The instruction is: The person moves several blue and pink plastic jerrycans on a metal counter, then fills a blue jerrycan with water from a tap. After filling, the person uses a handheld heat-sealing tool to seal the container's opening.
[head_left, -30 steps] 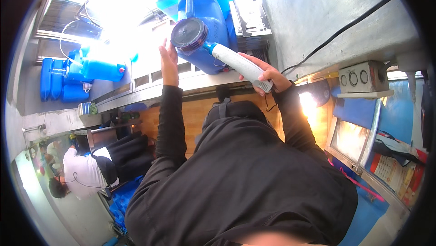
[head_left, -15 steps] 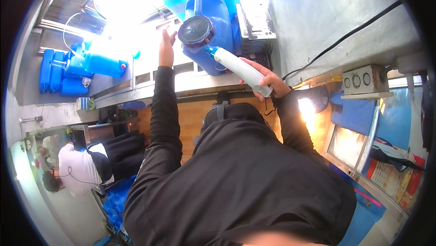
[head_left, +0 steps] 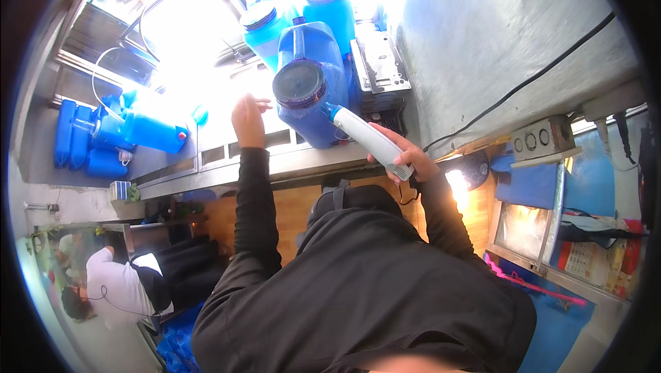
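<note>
On the worktop stands a blue plastic jug (head_left: pixel 321 121) with a wide dark screw cap (head_left: pixel 300 82). A purplish film band circles the cap's lower edge. My right hand (head_left: pixel 410 159) is closed around a slim white handheld tool (head_left: pixel 367 137) with a blue nozzle, like a small heat gun. Its tip points at the cap's right edge, very near or touching the jug; I cannot tell which. To the left of the cap, my left hand (head_left: pixel 249 122) is raised and empty, fingers apart, not touching the jug. Strong glare washes out part of it.
Two more blue jugs (head_left: pixel 330 20) stand behind. A stack of metal plates (head_left: pixel 381 63) is at their right. Blue canisters (head_left: pixel 153 125) with a clear hose are far left. A black cable (head_left: pixel 509 84) crosses the right-hand surface. A person in white (head_left: pixel 118 283) is at lower left.
The view has shifted, so the bench sits lower in the picture. My left hand's fingers have turned from pointing up to pointing toward the cap. The right hand keeps the tool beside the cap.
</note>
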Available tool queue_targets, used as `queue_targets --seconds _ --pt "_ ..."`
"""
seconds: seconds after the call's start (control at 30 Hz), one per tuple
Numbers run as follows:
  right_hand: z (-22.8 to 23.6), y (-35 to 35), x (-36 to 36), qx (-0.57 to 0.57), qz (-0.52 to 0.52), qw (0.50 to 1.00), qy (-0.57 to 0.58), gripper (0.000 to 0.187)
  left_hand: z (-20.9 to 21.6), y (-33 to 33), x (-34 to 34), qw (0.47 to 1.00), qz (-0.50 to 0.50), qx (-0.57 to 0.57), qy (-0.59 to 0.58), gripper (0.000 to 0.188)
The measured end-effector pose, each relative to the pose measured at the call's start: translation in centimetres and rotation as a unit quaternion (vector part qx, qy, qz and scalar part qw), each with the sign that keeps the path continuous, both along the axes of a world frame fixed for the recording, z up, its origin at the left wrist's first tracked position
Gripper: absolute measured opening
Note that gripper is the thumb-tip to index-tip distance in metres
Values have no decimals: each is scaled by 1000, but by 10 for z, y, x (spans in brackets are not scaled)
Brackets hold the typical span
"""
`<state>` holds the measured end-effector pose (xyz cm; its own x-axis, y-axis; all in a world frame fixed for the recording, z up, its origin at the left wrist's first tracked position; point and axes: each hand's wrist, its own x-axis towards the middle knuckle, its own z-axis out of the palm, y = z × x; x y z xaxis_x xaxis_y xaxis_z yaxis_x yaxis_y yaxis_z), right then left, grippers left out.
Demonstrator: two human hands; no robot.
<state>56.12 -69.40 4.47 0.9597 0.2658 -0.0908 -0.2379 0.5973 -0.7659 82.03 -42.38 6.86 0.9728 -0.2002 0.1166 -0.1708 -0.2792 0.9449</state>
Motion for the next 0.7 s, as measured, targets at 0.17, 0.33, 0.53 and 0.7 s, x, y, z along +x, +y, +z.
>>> queue_targets --seconds 0.17,0.33,0.53,0.7 --pt "17 16 -3 -3 2 1000 3 101 -19 -16 29 987 -102 -125 -24 51" --pt "52 34 -9 -3 -34 999 20 101 -22 0 -5 991 -98 -89 -26 50" --pt "92 58 1 -72 -66 993 73 98 -15 18 15 992 -99 -51 -65 45" --pt "119 82 11 -127 -90 981 118 96 -25 17 49 984 -153 -79 -53 49"
